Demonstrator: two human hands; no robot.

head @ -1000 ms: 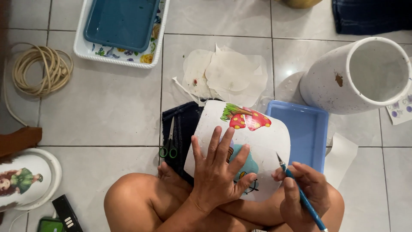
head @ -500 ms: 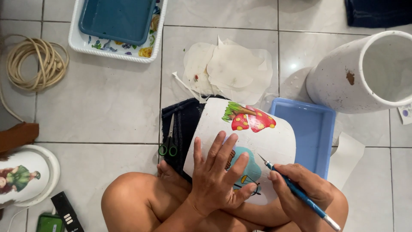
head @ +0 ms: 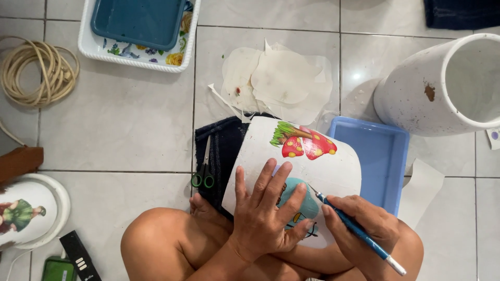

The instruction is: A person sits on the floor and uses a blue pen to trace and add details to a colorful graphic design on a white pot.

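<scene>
1. My left hand [head: 263,211] lies flat, fingers spread, on the white pot [head: 307,166] that rests on its side across my lap, pressing on its teal sticker [head: 302,203].
2. My right hand [head: 359,224] grips a blue craft knife [head: 354,229], whose tip touches the pot just beside the teal sticker.
3. Higher on the pot sits a red mushroom picture [head: 302,143] with green grass.
4. A dark cloth [head: 221,151] lies under the pot's left side on the floor, with green-handled scissors [head: 204,174] on it.
5. Just right of the pot stands a light blue tray [head: 377,161]; I cannot tell whether it holds water.
6. Beyond it, a large white pot [head: 442,88] lies on its side, its mouth showing a bare inside.
7. Near the far left, a white flowered tray [head: 104,49] holds a dark teal tray [head: 138,21].
8. Pale backing papers [head: 278,83] lie piled on the floor tiles between them.
</scene>
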